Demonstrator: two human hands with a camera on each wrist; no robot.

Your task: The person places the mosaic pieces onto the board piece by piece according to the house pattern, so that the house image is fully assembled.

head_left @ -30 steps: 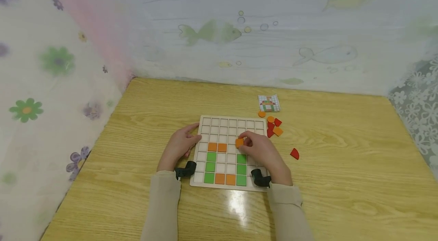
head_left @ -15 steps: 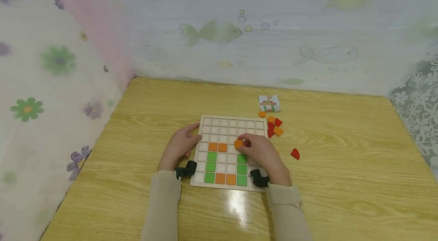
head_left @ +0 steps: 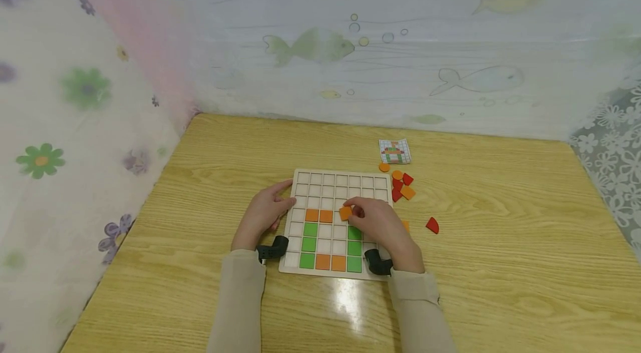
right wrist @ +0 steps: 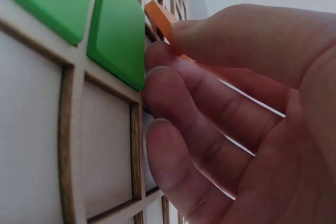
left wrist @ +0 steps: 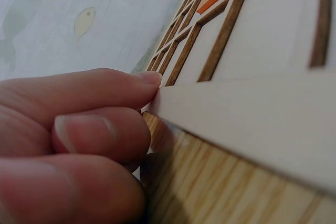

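Observation:
A pale wooden grid board (head_left: 328, 191) lies on the table. In the head view, my right hand (head_left: 383, 225) pinches an orange square tile (head_left: 345, 213) between thumb and finger above the board. The right wrist view shows that tile (right wrist: 163, 22) tilted, beside a seated green square tile (right wrist: 118, 32). Two orange squares (head_left: 325, 216) sit in one row, with a column of green squares (head_left: 309, 244) below on the left and another on the right. More orange squares (head_left: 323, 262) fill part of the bottom row. My left hand (head_left: 262, 211) touches the board's left edge with its fingertips.
A small printed pattern card (head_left: 394, 151) lies behind the board. Beside the board's right edge are orange discs (head_left: 397, 175), red pieces (head_left: 397, 194) and an orange square (head_left: 408, 192). A red quarter-circle (head_left: 433, 225) lies farther right. A decorated wall (head_left: 310, 63) rises behind the table (head_left: 501, 264).
My right hand has shifted slightly left and toward me with the orange tile, which is now turned a little. Another orange piece shows beyond that wrist. My left hand stays at the board's edge.

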